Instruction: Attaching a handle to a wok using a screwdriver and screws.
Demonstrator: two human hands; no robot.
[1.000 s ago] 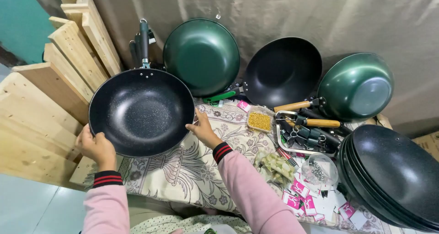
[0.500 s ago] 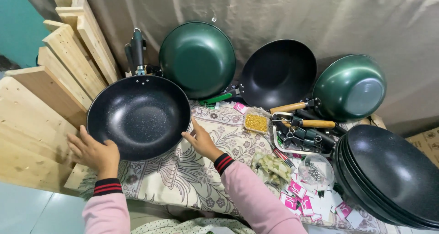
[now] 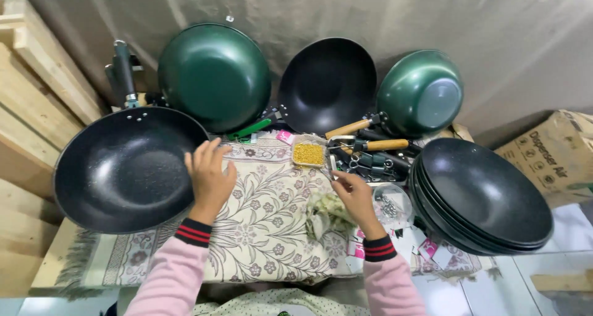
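Left hand: the left hand [image 3: 210, 175] lies at centre left of the frame, fingers spread loosely open, fingertips touching the right rim of the black speckled wok [image 3: 126, 168]; it grips nothing.
Right hand: the right hand [image 3: 356, 197] is at lower centre, fingers curled toward a crumpled pale plastic bag [image 3: 325, 212]; whether it has hold of anything, I cannot tell.
Wok: it rests at the left of the frame, partly on the floral cloth [image 3: 259, 229] that covers the bench, its dark handle [image 3: 123, 72] pointing to the upper left.
Behind: a green wok [image 3: 213, 75], a black wok [image 3: 327, 84] and a smaller green pan [image 3: 420, 93] lean on the beige backdrop.
Right side: a stack of black woks [image 3: 485, 195].
Centre: a small tray of yellow bits [image 3: 308, 155], just beside wooden handles [image 3: 370, 144].
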